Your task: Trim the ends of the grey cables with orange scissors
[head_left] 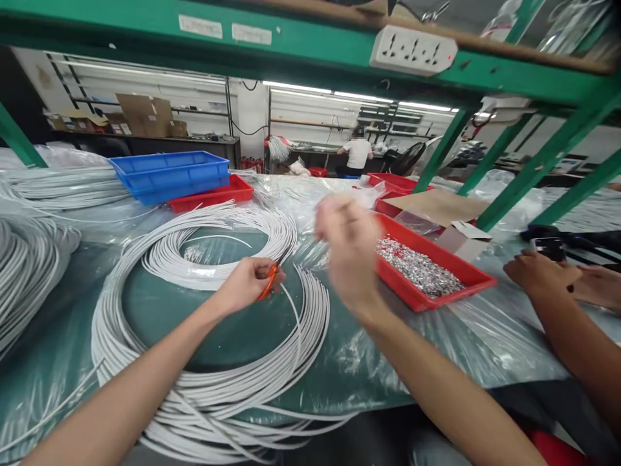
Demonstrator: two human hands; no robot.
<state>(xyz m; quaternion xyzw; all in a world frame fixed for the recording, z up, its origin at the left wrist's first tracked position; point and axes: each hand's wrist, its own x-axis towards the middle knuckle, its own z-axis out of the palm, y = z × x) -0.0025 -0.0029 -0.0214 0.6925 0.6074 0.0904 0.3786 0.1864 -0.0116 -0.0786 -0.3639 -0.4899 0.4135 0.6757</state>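
Note:
My left hand [252, 281] is closed around small orange-handled scissors [270, 283], over the middle of a large coil of white cable [114, 304]. A single white cable [295, 310] runs from beside its fingertips down to the coil. Whether the fingers also pinch that cable is hard to see. My right hand [350, 249] is raised between the coil and a red tray [431, 304], smeared by motion, so its fingers are unclear. Small shiny metal parts [417, 265] fill much of the tray. A smaller white cable coil [194, 275] lies behind my left hand.
At far left lies another cable bundle [29, 278]. A blue tray [174, 175] rests on a red one [237, 189] behind the coils. Green shelf posts [548, 165] rise on the right, near a co-worker's hands [543, 272]. A power strip [412, 50] hangs overhead.

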